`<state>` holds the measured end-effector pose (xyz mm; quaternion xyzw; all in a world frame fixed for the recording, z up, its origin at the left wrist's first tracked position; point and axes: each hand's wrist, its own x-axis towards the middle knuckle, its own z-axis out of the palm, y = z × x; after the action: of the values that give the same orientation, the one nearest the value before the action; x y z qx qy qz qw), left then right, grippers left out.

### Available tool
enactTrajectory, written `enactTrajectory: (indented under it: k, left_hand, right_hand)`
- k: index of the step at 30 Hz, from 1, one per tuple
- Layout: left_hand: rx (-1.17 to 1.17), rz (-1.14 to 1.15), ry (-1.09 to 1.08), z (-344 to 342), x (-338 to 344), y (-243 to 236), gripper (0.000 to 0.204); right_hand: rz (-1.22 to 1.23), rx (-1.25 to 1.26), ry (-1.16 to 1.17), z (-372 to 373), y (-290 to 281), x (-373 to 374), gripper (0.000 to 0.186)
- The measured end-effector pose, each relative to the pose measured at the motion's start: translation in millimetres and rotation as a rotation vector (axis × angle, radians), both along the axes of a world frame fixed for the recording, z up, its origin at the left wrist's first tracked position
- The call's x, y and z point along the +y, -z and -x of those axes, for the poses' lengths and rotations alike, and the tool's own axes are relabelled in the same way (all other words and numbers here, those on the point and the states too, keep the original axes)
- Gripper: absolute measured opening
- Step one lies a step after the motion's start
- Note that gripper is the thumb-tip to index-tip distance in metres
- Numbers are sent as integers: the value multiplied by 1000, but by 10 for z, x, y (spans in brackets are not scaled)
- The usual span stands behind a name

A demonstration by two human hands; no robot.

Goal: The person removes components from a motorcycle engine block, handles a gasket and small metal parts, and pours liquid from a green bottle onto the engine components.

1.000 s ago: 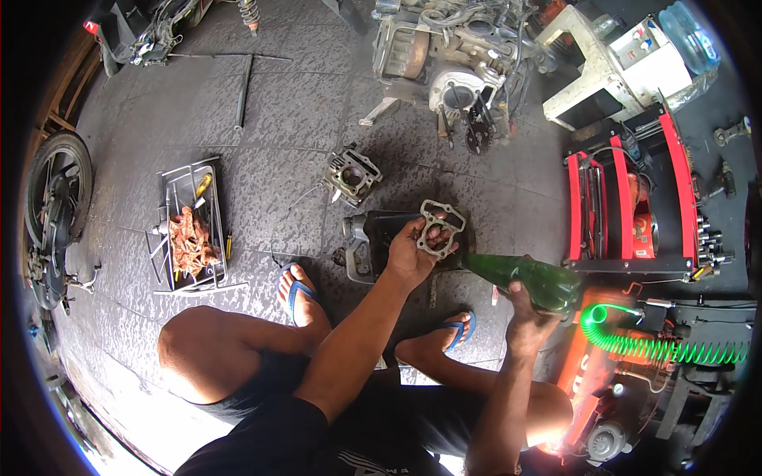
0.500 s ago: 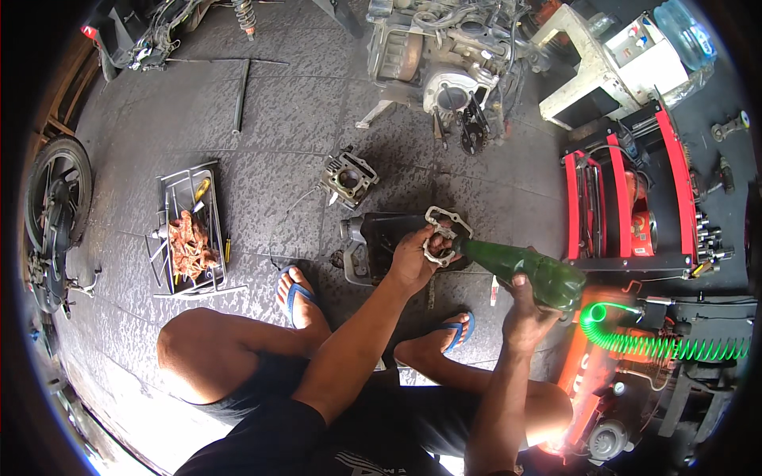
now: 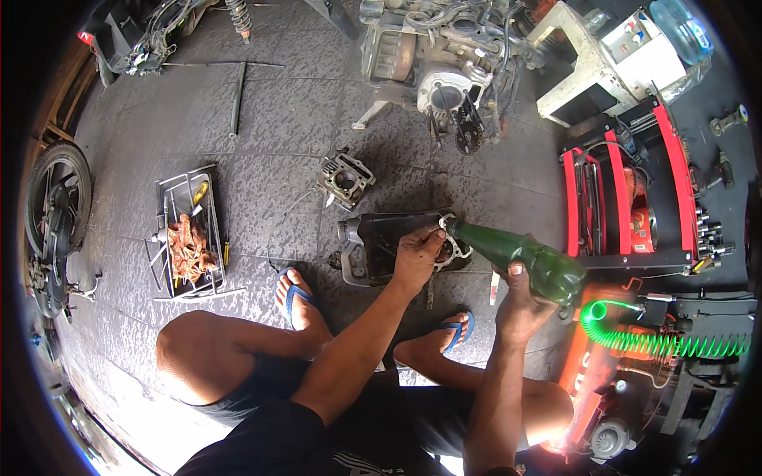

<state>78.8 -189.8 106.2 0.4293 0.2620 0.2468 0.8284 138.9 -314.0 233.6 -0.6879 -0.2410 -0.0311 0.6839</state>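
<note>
My left hand pinches a pale metal engine part shaped like an open frame. It is held over a dark plastic jerrycan lying on its side with its upper wall cut away. My right hand is wrapped around the body of a green bottle. The bottle lies nearly level, its neck pointing left and its mouth right at the part's upper edge. Whether liquid runs out is too small to see. An engine cylinder stands on the floor just beyond the jerrycan.
A large engine sits far ahead. On the left, a metal rack holds a tray with reddish rags and tools. A red and black tool cart stands to the right, near an orange compressor with a green coiled hose.
My left hand has turned the metal part, and more fingers now show on its near side. The bottle's mouth has shifted slightly left and up with my right hand.
</note>
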Motion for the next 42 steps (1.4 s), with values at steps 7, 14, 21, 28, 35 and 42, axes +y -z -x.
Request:
enactTrajectory:
  k: [7, 14, 21, 28, 35, 42]
  left_hand:
    - [-27, 87, -67, -31, -4, -2, 19]
    - [-57, 157, -113, -44, 34, 44, 19]
    - [-102, 194, -137, -60, 48, 97, 26]
    - [-93, 257, -157, -50, 72, 77, 29]
    - [-45, 507, -218, -40, 88, 40, 27]
    - [-170, 995, 193, 13, 16, 505, 38]
  right_hand:
    - [-3, 2, 31, -102, 19, -108, 49]
    - [54, 37, 56, -97, -18, -258, 46]
    - [60, 109, 89, -49, -55, -357, 46]
    - [36, 191, 15, 64, -22, -357, 47]
    - [-101, 300, -8, 83, -49, -309, 43]
    - [-250, 467, 85, 134, -43, -158, 34]
